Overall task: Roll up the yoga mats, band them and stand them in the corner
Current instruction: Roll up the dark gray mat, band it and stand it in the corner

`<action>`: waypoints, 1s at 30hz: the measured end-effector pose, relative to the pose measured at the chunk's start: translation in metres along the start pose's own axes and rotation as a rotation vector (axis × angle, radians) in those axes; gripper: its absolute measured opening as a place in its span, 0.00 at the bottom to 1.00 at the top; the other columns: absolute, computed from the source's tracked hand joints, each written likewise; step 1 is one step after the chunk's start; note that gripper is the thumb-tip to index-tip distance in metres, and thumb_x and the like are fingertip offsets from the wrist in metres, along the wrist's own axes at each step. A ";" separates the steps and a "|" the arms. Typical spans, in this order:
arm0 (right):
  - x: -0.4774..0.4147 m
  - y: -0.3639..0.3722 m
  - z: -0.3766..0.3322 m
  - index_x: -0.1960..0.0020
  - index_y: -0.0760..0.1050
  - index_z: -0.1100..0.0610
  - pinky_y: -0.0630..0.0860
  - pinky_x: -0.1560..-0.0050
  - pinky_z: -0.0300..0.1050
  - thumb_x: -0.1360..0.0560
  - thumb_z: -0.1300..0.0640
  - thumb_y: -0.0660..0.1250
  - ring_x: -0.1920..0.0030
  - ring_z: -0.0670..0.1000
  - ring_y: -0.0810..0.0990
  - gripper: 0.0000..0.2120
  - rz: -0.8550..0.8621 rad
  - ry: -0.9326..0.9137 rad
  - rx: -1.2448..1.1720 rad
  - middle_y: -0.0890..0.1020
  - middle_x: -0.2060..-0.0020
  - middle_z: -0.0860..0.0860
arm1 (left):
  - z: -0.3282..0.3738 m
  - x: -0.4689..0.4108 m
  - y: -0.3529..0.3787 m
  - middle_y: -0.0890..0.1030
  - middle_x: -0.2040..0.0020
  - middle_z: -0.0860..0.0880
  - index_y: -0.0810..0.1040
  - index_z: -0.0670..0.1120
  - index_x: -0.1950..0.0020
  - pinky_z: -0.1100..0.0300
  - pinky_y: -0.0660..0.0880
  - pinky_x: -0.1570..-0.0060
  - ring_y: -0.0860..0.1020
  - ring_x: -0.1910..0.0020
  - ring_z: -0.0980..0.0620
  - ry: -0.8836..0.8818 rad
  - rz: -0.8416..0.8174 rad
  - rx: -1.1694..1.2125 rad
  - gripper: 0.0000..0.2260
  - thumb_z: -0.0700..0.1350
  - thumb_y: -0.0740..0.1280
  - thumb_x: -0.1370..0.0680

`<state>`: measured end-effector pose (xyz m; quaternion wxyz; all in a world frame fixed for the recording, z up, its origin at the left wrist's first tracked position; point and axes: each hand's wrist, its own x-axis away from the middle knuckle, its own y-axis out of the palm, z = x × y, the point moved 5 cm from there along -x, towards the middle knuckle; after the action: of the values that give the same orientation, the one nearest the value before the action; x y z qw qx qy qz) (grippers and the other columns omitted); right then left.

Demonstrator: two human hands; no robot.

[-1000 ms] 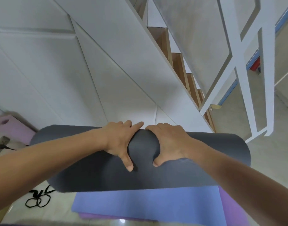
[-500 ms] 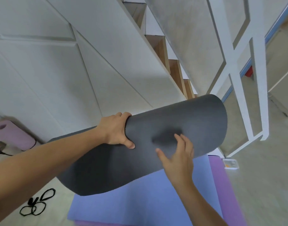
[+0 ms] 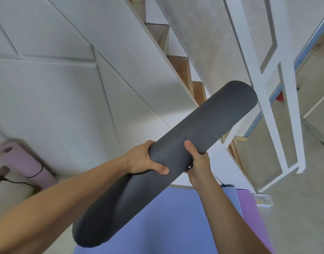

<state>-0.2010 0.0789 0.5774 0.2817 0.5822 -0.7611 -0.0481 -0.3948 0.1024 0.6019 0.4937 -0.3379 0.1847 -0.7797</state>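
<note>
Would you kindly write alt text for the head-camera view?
Both hands, left hand and right hand, grip a rolled dark grey foam yoga mat tilted above a flat blue yoga mat; a banded pink rolled mat leans by the white panelled wall.

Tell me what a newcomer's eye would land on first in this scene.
First, the dark grey rolled mat, held up off the floor on a slant across the middle, with the left hand and the right hand gripping it side by side near its middle. Below it lies a flat blue mat. At far left a pink rolled mat with a black band leans by the white wall.
</note>
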 end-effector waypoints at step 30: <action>0.075 0.029 -0.055 0.27 0.60 0.40 0.75 0.42 0.42 0.42 0.46 0.84 0.39 0.42 0.75 0.50 0.227 -0.602 0.508 0.73 0.38 0.37 | 0.076 0.038 0.025 0.65 0.31 0.61 0.48 0.68 0.31 0.59 0.74 0.35 0.71 0.33 0.61 0.389 0.248 0.353 0.56 0.56 0.84 0.45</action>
<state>-0.2116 0.0336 0.6629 -0.1028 0.5057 -0.8566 0.0046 -0.3353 0.0609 0.6524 0.5917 -0.0656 0.1774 -0.7837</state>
